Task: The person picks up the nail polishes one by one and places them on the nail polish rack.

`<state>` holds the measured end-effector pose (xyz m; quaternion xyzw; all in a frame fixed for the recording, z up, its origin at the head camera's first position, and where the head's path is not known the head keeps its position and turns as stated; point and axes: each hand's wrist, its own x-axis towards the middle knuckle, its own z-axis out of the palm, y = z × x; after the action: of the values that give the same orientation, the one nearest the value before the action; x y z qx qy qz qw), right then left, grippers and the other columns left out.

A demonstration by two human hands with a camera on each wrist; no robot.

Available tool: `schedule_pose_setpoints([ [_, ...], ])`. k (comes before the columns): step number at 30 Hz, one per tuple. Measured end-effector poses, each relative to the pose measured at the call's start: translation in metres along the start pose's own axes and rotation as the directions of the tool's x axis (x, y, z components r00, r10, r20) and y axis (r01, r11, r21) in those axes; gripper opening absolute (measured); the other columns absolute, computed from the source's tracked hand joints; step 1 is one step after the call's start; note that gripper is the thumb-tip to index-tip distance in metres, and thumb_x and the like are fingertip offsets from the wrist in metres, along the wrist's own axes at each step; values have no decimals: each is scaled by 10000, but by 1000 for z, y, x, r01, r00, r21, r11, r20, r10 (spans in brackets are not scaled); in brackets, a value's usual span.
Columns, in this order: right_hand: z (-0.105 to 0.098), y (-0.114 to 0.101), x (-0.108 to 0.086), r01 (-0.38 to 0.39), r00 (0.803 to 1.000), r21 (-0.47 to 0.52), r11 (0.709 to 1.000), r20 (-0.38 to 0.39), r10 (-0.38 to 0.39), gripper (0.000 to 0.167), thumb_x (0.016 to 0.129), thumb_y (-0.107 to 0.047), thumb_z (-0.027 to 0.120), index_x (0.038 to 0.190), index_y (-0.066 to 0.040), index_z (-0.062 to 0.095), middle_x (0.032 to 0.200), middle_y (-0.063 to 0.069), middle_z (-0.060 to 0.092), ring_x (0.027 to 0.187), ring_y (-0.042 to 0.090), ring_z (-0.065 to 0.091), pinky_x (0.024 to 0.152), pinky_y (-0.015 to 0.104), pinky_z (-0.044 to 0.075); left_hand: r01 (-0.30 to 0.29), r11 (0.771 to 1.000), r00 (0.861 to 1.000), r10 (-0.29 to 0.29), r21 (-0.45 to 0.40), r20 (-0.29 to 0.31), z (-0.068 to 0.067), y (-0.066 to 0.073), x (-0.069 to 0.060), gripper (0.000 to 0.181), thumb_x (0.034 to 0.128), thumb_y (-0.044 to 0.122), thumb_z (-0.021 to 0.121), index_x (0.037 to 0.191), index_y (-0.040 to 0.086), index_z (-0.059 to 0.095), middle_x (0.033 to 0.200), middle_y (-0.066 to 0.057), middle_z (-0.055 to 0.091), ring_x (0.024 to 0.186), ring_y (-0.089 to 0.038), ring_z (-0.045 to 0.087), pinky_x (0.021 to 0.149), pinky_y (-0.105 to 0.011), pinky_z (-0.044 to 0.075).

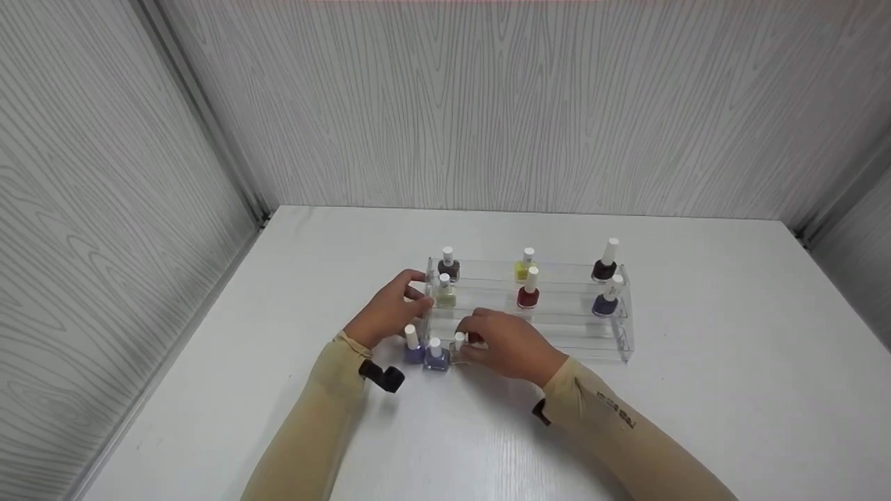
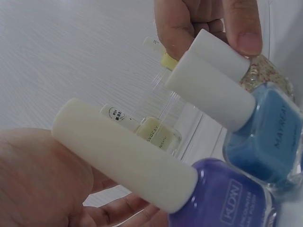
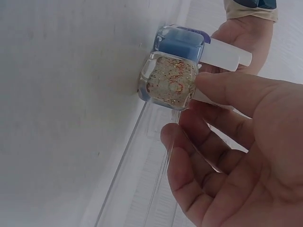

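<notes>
My right hand [image 1: 511, 341] pinches a glitter nail polish bottle [image 3: 170, 81] by its white cap, thumb on the near side. Beside that bottle stand a blue nail polish [image 2: 265, 135] and a purple nail polish [image 2: 227, 194], at the front left corner of a clear stepped display rack [image 1: 557, 334]. At the rack's left end my left hand [image 1: 390, 309] touches the side with loosely bent fingers; some fingertips are hidden behind bottles in the left wrist view.
On the rack's upper step stand a dark brown polish [image 1: 449, 270], a yellow one [image 1: 522, 271] and a blackish one [image 1: 603, 271]. The middle step bears a pale green polish [image 1: 446, 298], a red one [image 1: 527, 299] and a dark blue one [image 1: 605, 306]. Patterned panels enclose the white table [image 1: 731, 348].
</notes>
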<state>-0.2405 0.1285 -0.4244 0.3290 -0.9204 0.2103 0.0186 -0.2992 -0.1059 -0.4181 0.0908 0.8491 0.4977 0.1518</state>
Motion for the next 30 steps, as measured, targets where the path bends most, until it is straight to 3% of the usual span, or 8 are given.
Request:
schedule_pose_setpoints([
  [4,-3,2,-2,19,1000,35,999,16,-20,181,963,-223,752,1119,-132,749,934,-37,655,834,113,602,753,313,531,-3,1000,1000,3,-16,10,1,0,1,481,1045,224,626,1491,177,453,1216,-139,618,1055,-295,682,603,-338,560],
  [12,-16,12,-7,37,997,169,985,55,-47,92,961,-120,733,1047,-92,748,924,-24,687,857,124,628,799,332,549,1,1000,1000,-1,-2,5,2,2,-1,474,1047,230,626,1487,183,458,1211,-133,622,1055,-282,679,615,-339,561],
  [17,-25,17,-7,25,994,250,968,98,-51,89,971,-116,725,1055,-85,733,949,-23,704,886,119,647,815,327,563,-6,1000,1000,6,4,2,1,0,-1,471,1048,228,621,1488,183,458,1202,-132,627,1044,-287,684,613,-332,557],
  [23,-31,24,-7,39,994,337,941,87,-72,99,972,-133,731,1061,-89,723,982,-18,711,919,120,672,844,322,570,-37,999,999,37,24,16,-2,-3,-2,514,1056,247,606,1526,168,415,1214,-121,620,1044,-283,678,613,-332,521],
  [30,-34,32,-9,26,993,422,906,93,-72,67,953,-106,723,1019,-110,712,958,-17,709,925,138,677,840,320,566,-33,999,999,33,21,13,-2,-1,-3,519,1055,244,606,1529,160,411,1218,-125,618,1039,-278,681,631,-334,534],
])
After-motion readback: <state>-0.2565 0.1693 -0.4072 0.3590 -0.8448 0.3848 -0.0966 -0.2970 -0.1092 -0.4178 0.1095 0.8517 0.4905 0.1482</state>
